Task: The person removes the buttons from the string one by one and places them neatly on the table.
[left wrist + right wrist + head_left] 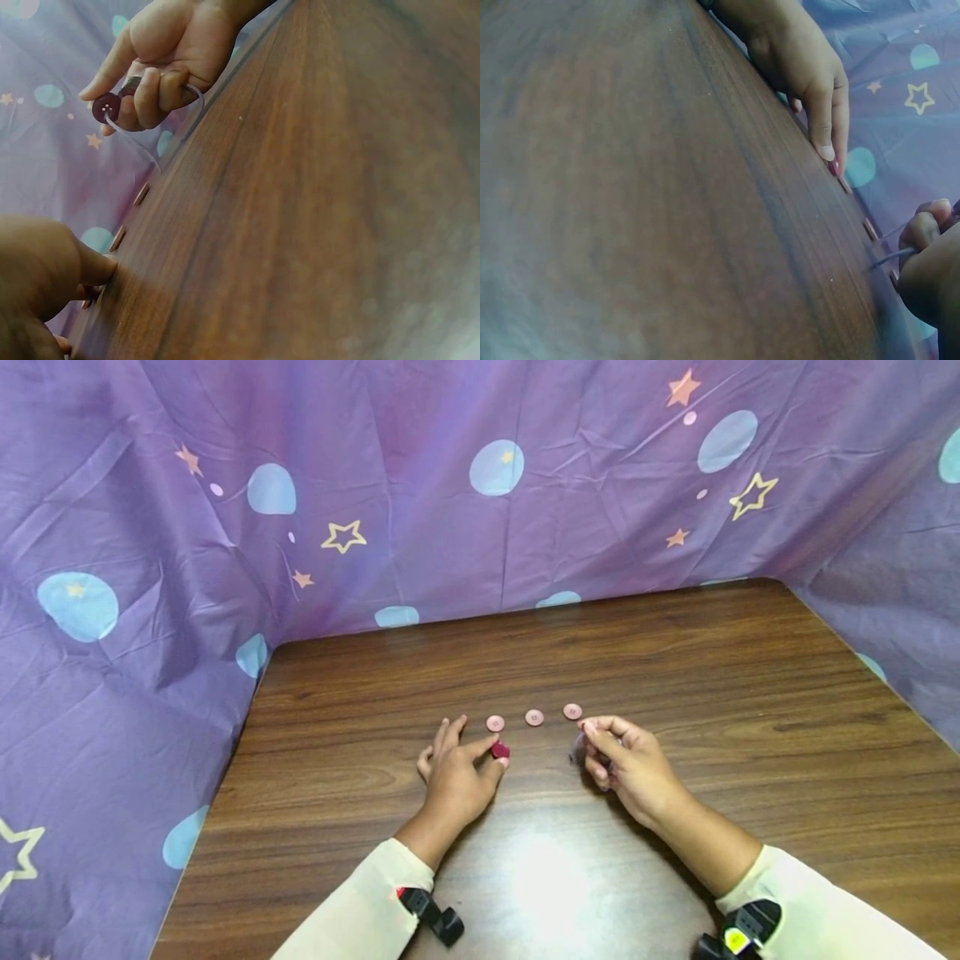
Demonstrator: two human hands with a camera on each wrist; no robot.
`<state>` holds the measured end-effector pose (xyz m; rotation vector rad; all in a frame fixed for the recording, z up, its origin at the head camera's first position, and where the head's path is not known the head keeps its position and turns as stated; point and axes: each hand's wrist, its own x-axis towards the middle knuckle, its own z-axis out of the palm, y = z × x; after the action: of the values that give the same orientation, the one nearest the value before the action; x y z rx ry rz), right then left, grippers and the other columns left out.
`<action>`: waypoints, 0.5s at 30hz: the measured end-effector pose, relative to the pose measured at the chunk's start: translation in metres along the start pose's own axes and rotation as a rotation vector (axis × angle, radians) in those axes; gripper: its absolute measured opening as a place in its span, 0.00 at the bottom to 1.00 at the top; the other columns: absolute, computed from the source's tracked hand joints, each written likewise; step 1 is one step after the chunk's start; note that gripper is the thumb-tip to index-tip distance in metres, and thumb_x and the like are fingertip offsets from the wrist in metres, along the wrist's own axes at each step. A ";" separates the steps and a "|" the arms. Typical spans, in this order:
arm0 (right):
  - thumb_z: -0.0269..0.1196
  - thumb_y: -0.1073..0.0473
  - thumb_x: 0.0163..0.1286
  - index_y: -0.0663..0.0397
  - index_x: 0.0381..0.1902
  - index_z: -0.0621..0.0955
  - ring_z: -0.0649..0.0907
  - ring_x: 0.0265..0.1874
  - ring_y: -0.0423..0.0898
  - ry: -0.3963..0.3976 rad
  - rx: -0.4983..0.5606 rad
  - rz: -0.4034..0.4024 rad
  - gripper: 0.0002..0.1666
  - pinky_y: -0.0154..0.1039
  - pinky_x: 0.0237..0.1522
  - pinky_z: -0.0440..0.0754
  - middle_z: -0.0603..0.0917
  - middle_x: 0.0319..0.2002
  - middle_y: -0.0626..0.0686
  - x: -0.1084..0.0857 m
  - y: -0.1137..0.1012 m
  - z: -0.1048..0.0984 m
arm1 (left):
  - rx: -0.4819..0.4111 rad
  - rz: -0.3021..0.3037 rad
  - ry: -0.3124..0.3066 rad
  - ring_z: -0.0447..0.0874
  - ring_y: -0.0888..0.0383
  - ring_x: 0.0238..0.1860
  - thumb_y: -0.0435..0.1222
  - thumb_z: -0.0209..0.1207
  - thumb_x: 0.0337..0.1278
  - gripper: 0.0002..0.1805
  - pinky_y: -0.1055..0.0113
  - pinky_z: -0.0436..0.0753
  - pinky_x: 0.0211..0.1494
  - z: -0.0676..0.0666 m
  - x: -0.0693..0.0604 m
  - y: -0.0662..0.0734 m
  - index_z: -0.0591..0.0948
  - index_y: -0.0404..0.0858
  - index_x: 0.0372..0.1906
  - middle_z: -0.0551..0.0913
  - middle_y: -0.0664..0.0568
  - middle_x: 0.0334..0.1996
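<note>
My left hand pinches a dark red button between thumb and forefinger at the tabletop, just below the leftmost pale pink button. My right hand is raised over the table near the rightmost pink button. In the left wrist view, its thumb and fingers hold a dark red button with a pale thread running from its holes. The thread loops back to the curled fingers of that hand. A middle pink button lies between the other two.
The brown wooden table stretches around both hands. A purple curtain with stars and blue spots hangs along its back and sides. Bright glare shows on the near part of the tabletop.
</note>
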<state>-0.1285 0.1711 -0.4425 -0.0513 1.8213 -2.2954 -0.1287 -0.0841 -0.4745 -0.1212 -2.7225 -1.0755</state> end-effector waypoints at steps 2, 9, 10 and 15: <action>0.57 0.58 0.87 0.43 0.43 0.84 0.74 0.21 0.35 0.004 0.001 0.007 0.11 0.28 0.22 0.72 0.78 0.29 0.43 0.000 0.000 0.000 | -0.003 -0.001 -0.005 0.60 0.31 0.85 0.42 0.76 0.60 0.20 0.28 0.54 0.76 -0.002 0.000 0.002 0.93 0.49 0.58 0.73 0.37 0.79; 0.57 0.58 0.87 0.44 0.43 0.84 0.74 0.21 0.36 0.009 -0.003 0.015 0.10 0.28 0.22 0.73 0.78 0.30 0.43 0.001 0.000 -0.002 | -0.013 -0.004 -0.017 0.61 0.30 0.84 0.41 0.76 0.59 0.20 0.27 0.54 0.75 -0.004 0.000 0.005 0.93 0.47 0.58 0.74 0.36 0.79; 0.57 0.58 0.87 0.44 0.43 0.84 0.74 0.20 0.36 0.010 -0.004 0.014 0.10 0.28 0.22 0.73 0.78 0.29 0.43 0.001 0.000 -0.002 | -0.012 -0.008 -0.020 0.60 0.30 0.85 0.41 0.76 0.60 0.20 0.27 0.54 0.76 -0.004 0.000 0.004 0.93 0.48 0.58 0.73 0.36 0.79; 0.58 0.58 0.87 0.46 0.44 0.84 0.74 0.20 0.36 0.011 -0.008 0.015 0.09 0.28 0.22 0.72 0.78 0.29 0.43 0.001 0.001 -0.001 | -0.008 -0.020 -0.023 0.59 0.32 0.86 0.43 0.76 0.60 0.21 0.28 0.53 0.77 -0.002 0.000 0.001 0.92 0.50 0.59 0.72 0.38 0.80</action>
<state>-0.1299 0.1718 -0.4439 -0.0261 1.8301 -2.2825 -0.1285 -0.0841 -0.4724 -0.1090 -2.7457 -1.0966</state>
